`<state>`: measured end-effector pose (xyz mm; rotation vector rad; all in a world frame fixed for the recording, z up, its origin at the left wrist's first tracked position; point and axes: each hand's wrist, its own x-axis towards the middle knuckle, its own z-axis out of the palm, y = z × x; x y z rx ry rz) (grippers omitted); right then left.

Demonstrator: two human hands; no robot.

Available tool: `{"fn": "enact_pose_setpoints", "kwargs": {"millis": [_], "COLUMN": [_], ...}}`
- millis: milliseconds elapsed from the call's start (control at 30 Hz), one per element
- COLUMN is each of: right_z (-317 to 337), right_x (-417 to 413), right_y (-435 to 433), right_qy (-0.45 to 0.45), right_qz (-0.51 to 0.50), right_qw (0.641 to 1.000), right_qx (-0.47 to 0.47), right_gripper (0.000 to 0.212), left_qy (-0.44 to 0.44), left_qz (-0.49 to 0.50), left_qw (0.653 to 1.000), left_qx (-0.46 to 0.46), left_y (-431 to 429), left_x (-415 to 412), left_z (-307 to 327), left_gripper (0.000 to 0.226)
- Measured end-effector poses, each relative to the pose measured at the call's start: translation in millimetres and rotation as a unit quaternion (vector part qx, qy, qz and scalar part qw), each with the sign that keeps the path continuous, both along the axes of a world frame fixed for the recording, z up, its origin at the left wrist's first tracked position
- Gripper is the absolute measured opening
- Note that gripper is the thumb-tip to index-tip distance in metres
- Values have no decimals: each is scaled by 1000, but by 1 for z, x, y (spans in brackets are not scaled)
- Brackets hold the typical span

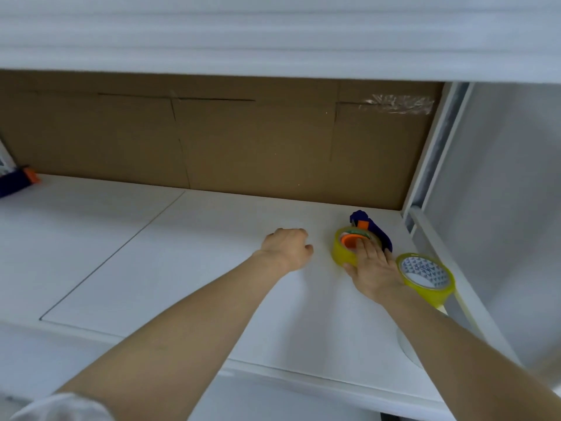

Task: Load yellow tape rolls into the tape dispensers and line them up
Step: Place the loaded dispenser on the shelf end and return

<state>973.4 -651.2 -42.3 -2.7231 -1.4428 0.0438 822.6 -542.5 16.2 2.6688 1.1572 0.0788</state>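
A blue tape dispenser [372, 227] with an orange hub lies on the white table [188, 268] at the right, a yellow tape roll [344, 249] mounted on it. My right hand [375, 268] rests flat on that roll and hub, thumb at the roll's near side. A second yellow tape roll [426, 276] lies loose just right of my right wrist, touching it. My left hand [288, 247] rests on the table to the left of the dispenser, fingers curled, holding nothing. Another blue and orange dispenser [18, 182] shows partly at the far left edge.
A brown cardboard sheet [212, 138] stands along the back of the table. A white frame post [431, 165] and panel close off the right side. A white shelf [273, 34] hangs overhead. A thin seam [115, 253] crosses the tabletop.
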Motion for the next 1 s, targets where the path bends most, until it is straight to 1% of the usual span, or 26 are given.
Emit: {"fn": "enact_pose_setpoints", "kwargs": {"millis": [33,133,200,300,400,567,700,833,1000], "right_z": [2,14,22,24,23,30,42,49,50], "right_x": [-1,-19,-44,-95,-146,-240,-348,-457,-554], "right_y": [0,13,33,65,90,139,198,249,298], "right_qy": [-3,-38,-31,6,48,97,125,131,141], "right_qz": [-10,4,56,157,209,250,299,354,398], "right_qw": [1000,997,993,984,974,962,945,923,904], "right_qx": [0,71,100,79,80,42,55,71,61], "right_gripper": [68,66,62,53,52,56,56,53,50], "left_qy": [-1,-6,-12,-20,-25,-26,-38,-54,-58], "left_qz": [2,18,43,87,121,176,230,290,347], "left_qw": [1000,1000,999,996,992,984,972,955,936], "left_qx": [1,3,0,-9,-9,-18,-8,-13,-22], "left_y": [0,3,10,23,40,75,114,146,182], "left_x": [-4,-22,-42,-85,-137,-244,-355,-462,-562], "left_z": [0,5,7,9,7,4,9,9,5], "left_gripper": [43,43,43,44,46,49,50,50,50]}}
